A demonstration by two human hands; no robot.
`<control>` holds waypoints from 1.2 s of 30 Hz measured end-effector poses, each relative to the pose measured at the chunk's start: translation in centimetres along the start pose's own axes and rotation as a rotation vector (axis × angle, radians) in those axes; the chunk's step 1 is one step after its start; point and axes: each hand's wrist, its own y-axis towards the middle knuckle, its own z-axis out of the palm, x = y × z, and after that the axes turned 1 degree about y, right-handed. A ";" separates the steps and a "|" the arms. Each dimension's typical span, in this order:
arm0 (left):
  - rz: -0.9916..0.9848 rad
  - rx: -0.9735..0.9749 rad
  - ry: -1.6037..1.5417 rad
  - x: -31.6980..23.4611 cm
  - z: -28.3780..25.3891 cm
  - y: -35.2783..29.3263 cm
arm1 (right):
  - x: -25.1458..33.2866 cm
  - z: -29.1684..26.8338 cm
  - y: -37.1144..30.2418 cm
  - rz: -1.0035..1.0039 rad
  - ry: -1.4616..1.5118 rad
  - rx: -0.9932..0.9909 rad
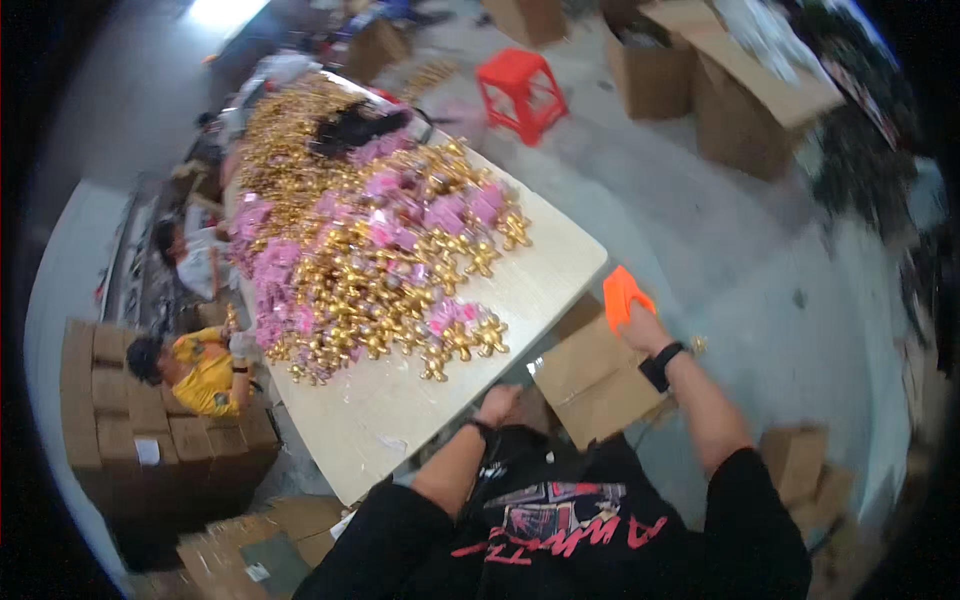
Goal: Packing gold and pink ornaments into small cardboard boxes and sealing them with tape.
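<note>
My right hand [643, 330] is wrapped round a bright orange tape dispenser [622, 297], held above the far right corner of a cardboard box [590, 388]. The box stands in front of me, next to the table's near edge, with its flaps closed along a middle seam. My left hand [500, 406] is low between the table edge and the left side of the box. Its fingers are small and blurred, so I cannot make out whether they grip anything.
A long pale table [545, 262] carries a heap of shiny gold balloon-like figures [350, 290] and pink packets [280, 275]. A red stool [522, 92] stands beyond it. Large open cartons [740, 110] are at far right. A person in yellow [207, 375] works across the table, beside stacked cartons [125, 400].
</note>
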 end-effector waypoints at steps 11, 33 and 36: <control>-0.925 -0.374 -0.566 4.6 -0.7 -26.6 | 7.1 6.2 11.3 -0.202 -0.406 -0.116; -0.848 0.141 -0.699 -8.1 4.7 -10.8 | -12.2 8.0 -14.0 0.696 -0.082 0.121; -0.565 0.009 -0.487 -1.9 8.5 -8.8 | -23.6 13.2 -20.4 0.474 0.292 0.036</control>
